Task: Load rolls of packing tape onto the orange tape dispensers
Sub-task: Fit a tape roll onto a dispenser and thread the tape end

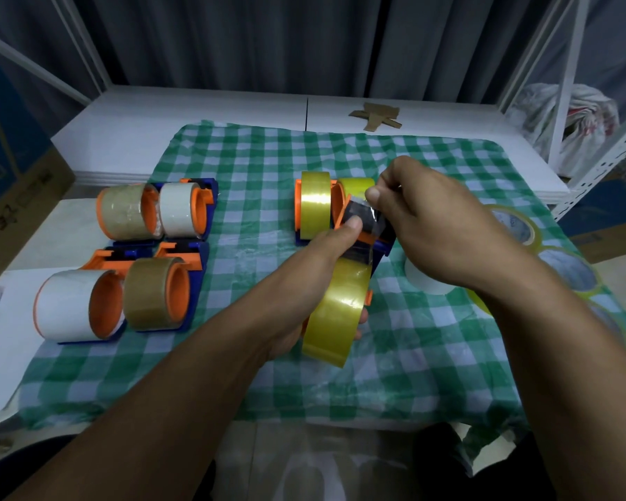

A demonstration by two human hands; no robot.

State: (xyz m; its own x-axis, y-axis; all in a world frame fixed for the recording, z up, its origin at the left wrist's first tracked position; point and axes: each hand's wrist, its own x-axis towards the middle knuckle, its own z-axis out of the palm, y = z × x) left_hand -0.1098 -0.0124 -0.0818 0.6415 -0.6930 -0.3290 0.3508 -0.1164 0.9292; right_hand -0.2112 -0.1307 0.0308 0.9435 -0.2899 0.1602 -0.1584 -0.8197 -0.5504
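Head view: the left hand (320, 263) grips the orange dispenser (371, 241), its yellow roll (335, 312) at the near end, long axis pointing away, while the right hand (423, 218) pinches the free tape end (359, 212) at the dispenser's far end
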